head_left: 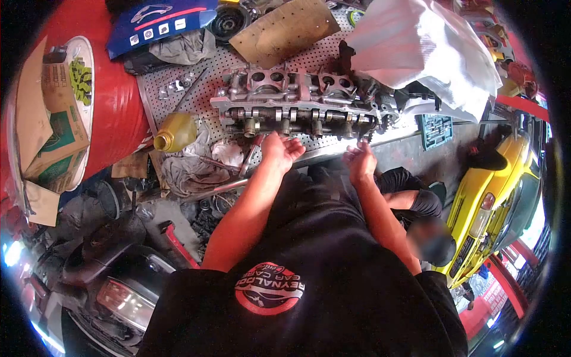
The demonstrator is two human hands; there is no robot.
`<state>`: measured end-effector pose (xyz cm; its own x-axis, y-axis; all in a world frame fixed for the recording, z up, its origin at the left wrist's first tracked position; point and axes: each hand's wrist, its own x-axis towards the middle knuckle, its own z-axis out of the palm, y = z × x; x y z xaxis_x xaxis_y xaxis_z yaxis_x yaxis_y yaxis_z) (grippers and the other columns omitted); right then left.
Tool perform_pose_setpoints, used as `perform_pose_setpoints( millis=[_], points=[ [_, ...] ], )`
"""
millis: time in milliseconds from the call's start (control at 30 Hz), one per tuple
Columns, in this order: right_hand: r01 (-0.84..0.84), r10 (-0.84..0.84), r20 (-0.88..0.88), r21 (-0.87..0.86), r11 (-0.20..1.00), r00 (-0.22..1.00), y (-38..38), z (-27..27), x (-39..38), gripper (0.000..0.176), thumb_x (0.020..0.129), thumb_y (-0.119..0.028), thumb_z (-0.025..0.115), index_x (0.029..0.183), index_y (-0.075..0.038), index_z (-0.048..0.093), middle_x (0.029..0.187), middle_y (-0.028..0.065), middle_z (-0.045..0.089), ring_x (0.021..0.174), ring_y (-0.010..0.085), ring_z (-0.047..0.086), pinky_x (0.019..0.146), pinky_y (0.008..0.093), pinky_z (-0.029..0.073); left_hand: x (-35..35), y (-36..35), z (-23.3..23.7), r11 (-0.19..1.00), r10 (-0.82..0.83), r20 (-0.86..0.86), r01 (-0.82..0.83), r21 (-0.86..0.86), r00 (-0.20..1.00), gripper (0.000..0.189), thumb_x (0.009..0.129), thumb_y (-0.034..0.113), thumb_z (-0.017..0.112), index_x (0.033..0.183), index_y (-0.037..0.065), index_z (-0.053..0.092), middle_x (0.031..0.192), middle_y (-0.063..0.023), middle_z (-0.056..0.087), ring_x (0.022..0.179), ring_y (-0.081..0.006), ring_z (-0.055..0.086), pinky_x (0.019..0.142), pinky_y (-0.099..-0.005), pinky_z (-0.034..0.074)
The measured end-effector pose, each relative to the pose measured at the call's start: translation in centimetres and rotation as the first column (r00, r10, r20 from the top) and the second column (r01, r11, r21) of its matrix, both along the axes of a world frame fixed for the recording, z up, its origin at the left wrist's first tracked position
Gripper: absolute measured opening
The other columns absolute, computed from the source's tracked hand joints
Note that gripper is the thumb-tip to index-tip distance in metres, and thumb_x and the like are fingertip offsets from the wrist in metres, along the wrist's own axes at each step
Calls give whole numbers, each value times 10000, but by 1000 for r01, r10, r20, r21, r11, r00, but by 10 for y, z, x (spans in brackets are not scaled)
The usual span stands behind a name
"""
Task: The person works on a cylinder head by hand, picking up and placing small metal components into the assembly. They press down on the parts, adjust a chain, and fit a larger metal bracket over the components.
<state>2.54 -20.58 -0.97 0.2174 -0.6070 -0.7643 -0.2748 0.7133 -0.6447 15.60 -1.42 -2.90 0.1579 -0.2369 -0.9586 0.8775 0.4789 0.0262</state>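
A metal cylinder head lies across the perforated bench, its camshaft lobes and round lower parts facing me. My left hand is palm up just below its front edge, fingers half bent and apart, with nothing seen in it. My right hand is near the right end of the head, fingers loosely bent and fingertips close under the toothed end part. Nothing shows between its fingers. Left of my left hand, a red-handled tool leans at the bench edge.
A yellow bottle and grey rags sit at left. A cardboard piece, blue bag and white sheet lie behind. A teal tool case is at right. A crouching person is close by my right arm, near a yellow car.
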Motion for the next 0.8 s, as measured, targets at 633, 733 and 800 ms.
perform_pose_setpoints(
  millis=[633, 733, 800],
  points=[
    [24, -1, 230, -98, 995, 973, -18, -29, -15, 230, 951, -242, 474, 881, -24, 467, 715, 96, 548, 548, 181, 520, 499, 354, 480, -12, 4, -8, 989, 54, 41, -47, -141, 998, 296, 913, 240, 323, 928, -24, 456, 794, -181, 575, 689, -287, 565, 659, -454, 502],
    [31, -19, 113, -107, 994, 993, -14, -18, -7, 271, 951, -279, 472, 939, -7, 476, 743, 112, 562, 555, 191, 528, 508, 353, 488, -10, 3, 2, 990, 122, 55, -117, -81, 991, 305, 913, 255, 329, 930, -24, 452, 802, -184, 570, 683, -294, 558, 657, -455, 500],
    [78, -72, 80, -73, 994, 994, -12, -19, -13, 305, 949, -299, 470, 976, 4, 476, 760, 123, 567, 561, 201, 532, 511, 350, 488, -9, 1, 1, 989, 146, 32, -144, -44, 989, 321, 914, 272, 329, 932, -25, 448, 807, -185, 568, 676, -295, 553, 646, -456, 499]
  ],
)
